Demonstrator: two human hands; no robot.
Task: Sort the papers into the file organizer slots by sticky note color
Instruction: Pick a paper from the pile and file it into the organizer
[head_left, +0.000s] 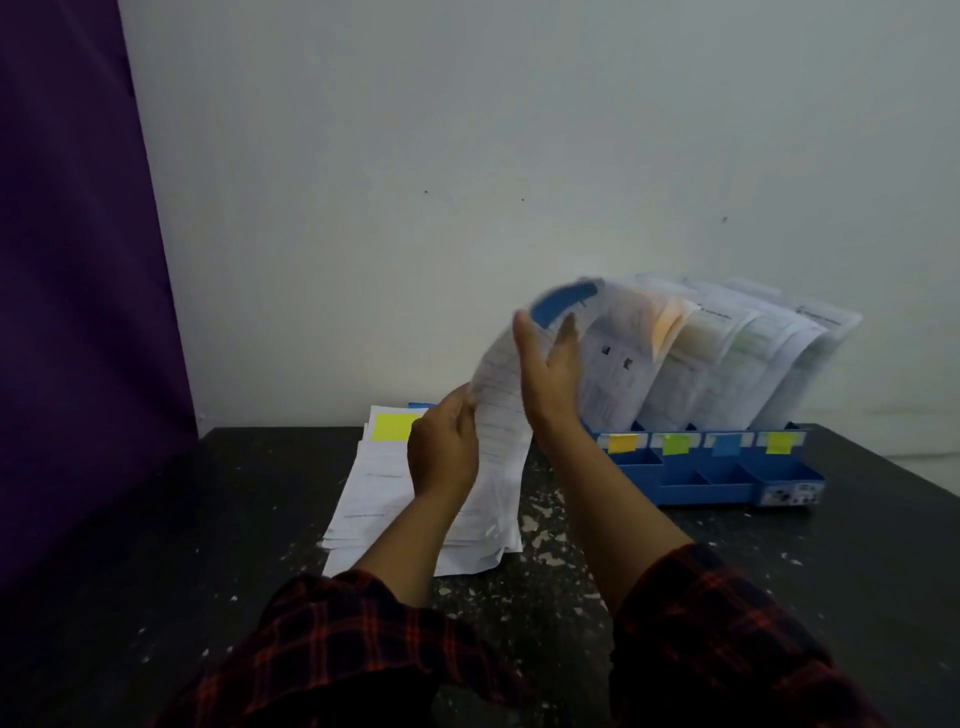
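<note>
A sheet of paper (501, 395) with a blue sticky note (563, 303) at its top curves upward in the air, blurred by motion. My left hand (443, 452) pinches its left edge low down. My right hand (550, 374) lies flat against the sheet higher up, fingers straight. Under the hands a stack of papers (374, 493) rests on the table, its top sheet carrying a yellow sticky note (393, 427). To the right stands the blue file organizer (727, 483); its slots hold upright papers (727, 364) and carry orange (622, 443), green (676, 445), blue (726, 445) and yellow (780, 442) sticky notes.
The dark speckled table (597, 545) runs to a white wall behind. A purple curtain (78, 260) hangs at the left. Small open trays sit along the organizer's front.
</note>
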